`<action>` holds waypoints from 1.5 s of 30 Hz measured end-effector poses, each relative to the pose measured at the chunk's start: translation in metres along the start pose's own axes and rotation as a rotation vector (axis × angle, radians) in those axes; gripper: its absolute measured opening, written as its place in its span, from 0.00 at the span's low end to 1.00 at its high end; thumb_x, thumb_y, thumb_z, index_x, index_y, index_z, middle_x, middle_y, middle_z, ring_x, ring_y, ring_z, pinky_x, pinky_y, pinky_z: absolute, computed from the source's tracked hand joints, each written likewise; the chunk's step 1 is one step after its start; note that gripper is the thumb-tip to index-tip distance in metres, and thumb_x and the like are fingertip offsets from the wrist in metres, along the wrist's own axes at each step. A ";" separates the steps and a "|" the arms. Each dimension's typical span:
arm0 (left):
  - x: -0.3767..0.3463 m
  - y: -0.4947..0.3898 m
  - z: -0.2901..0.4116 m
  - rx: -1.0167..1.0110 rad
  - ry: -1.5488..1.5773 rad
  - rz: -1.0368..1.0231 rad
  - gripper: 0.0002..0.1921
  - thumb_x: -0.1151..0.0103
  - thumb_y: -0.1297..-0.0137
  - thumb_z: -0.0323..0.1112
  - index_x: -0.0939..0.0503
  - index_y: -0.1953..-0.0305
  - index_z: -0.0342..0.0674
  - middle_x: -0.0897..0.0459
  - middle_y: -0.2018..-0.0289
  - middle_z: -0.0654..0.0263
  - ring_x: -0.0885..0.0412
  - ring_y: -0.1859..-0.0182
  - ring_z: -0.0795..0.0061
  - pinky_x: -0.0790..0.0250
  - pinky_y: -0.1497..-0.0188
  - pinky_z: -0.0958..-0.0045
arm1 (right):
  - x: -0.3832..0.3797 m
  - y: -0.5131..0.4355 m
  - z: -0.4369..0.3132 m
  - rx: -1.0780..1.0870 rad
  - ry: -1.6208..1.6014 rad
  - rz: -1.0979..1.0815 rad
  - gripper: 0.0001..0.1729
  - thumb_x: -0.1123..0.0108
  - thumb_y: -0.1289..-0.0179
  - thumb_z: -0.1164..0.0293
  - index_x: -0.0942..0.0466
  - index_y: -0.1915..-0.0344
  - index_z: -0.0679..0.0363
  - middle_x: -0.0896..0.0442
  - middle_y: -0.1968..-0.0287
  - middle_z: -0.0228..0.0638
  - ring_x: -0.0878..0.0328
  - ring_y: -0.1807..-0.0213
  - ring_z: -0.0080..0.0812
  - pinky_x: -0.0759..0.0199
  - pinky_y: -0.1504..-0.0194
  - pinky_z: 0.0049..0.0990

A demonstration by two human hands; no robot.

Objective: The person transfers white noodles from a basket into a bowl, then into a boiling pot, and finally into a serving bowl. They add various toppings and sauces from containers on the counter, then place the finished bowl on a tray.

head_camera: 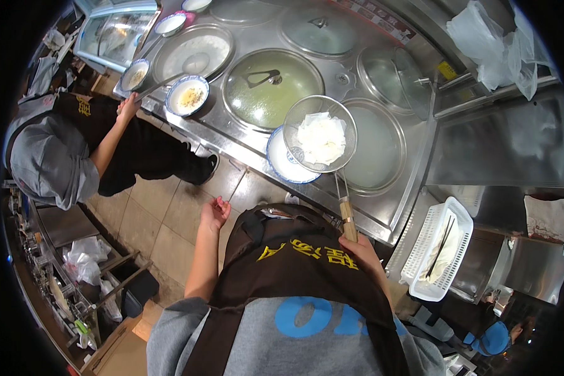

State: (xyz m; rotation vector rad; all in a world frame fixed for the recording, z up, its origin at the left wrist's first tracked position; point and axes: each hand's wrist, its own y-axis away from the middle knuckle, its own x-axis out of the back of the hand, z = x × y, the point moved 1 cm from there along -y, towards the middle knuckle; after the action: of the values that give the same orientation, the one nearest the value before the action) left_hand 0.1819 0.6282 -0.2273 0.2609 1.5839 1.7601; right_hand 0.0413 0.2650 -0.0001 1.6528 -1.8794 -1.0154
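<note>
My right hand (361, 251) grips the wooden handle of a round wire-mesh strainer (291, 113). Pale, flat wonton-like pieces (323, 137) lie heaped in its mesh. The strainer hangs between an open pot of cloudy liquid (376, 145) and a white bowl with a blue rim (282, 162), covering part of each. That bowl stands at the front edge of the steel counter (263, 137); what shows of its inside is white with a blue mark. My left hand (215, 214) is held away from the counter over the tiled floor, fingers loosely curled and apart, with nothing in it.
A co-worker's hand (129, 107) holds a ladle over another open pot (192, 47), beside a seasoned bowl (188, 95). A glass-lidded pot (272, 96) sits mid-counter. To my right is a white plastic basket (439, 254) with cloth and chopsticks. Plastic bags (493, 47) hang above.
</note>
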 end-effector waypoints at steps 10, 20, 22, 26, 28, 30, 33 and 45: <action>-0.002 0.021 0.016 -0.011 -0.078 0.006 0.09 0.57 0.37 0.37 0.30 0.67 0.39 0.32 0.83 0.69 0.26 0.68 0.69 0.28 0.58 0.68 | -0.005 0.019 -0.022 0.350 0.930 0.526 0.11 0.45 0.44 0.71 0.36 0.67 0.64 0.27 0.77 0.56 0.29 0.70 0.60 0.37 0.72 0.44; -0.151 0.047 -0.023 -0.221 -1.157 -0.578 0.23 0.48 0.40 0.44 0.35 0.48 0.38 0.25 0.60 0.65 0.24 0.61 0.75 0.29 0.60 0.75 | -0.011 0.011 -0.002 0.350 0.470 0.610 0.10 0.43 0.43 0.73 0.36 0.71 0.64 0.36 0.87 0.30 0.32 0.84 0.23 0.41 0.83 0.28; -0.169 0.034 -0.038 -0.137 -1.059 -0.601 0.23 0.48 0.40 0.39 0.38 0.47 0.37 0.26 0.57 0.61 0.24 0.62 0.75 0.27 0.64 0.78 | -0.016 0.004 0.004 0.356 0.352 0.568 0.09 0.45 0.42 0.73 0.36 0.71 0.63 0.36 0.87 0.29 0.35 0.88 0.22 0.43 0.87 0.26; -0.181 0.013 -0.059 -0.227 -0.914 -0.534 0.21 0.48 0.43 0.27 0.38 0.47 0.33 0.26 0.58 0.56 0.22 0.65 0.70 0.22 0.66 0.74 | -0.028 -0.006 0.010 0.327 0.152 0.557 0.08 0.47 0.40 0.73 0.35 0.71 0.62 0.36 0.86 0.27 0.41 0.92 0.18 0.48 0.91 0.21; -0.184 0.006 -0.062 -0.252 -0.988 -0.522 0.21 0.49 0.44 0.25 0.38 0.48 0.31 0.26 0.58 0.54 0.22 0.65 0.68 0.22 0.67 0.74 | -0.029 -0.006 0.011 0.274 -0.005 0.528 0.08 0.47 0.39 0.72 0.35 0.72 0.61 0.37 0.86 0.25 0.42 0.91 0.16 0.49 0.91 0.20; -0.186 0.003 -0.062 -0.229 -1.018 -0.526 0.21 0.50 0.46 0.23 0.37 0.48 0.29 0.25 0.58 0.53 0.21 0.65 0.67 0.22 0.68 0.74 | -0.027 -0.002 0.012 0.275 -0.112 0.484 0.08 0.48 0.39 0.71 0.35 0.72 0.60 0.38 0.86 0.24 0.44 0.91 0.16 0.49 0.91 0.20; -0.192 0.003 -0.057 -0.186 -1.003 -0.547 0.22 0.50 0.47 0.21 0.37 0.49 0.27 0.25 0.59 0.52 0.21 0.66 0.66 0.21 0.69 0.74 | -0.017 0.006 0.015 0.212 -0.258 0.446 0.09 0.48 0.38 0.68 0.36 0.72 0.58 0.39 0.85 0.23 0.46 0.90 0.15 0.52 0.91 0.19; -0.280 0.092 -0.056 -0.165 -1.264 -0.824 0.23 0.49 0.46 0.24 0.38 0.47 0.27 0.25 0.58 0.54 0.20 0.62 0.69 0.22 0.65 0.75 | 0.027 0.004 0.013 0.053 -0.884 -0.060 0.07 0.56 0.33 0.69 0.34 0.68 0.60 0.41 0.83 0.21 0.51 0.89 0.10 0.58 0.90 0.14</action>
State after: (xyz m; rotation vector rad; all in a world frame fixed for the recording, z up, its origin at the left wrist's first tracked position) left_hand 0.3101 0.4109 -0.0651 0.4334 0.4625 0.7219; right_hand 0.0239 0.2417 -0.0087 1.3881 -2.3788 -1.9596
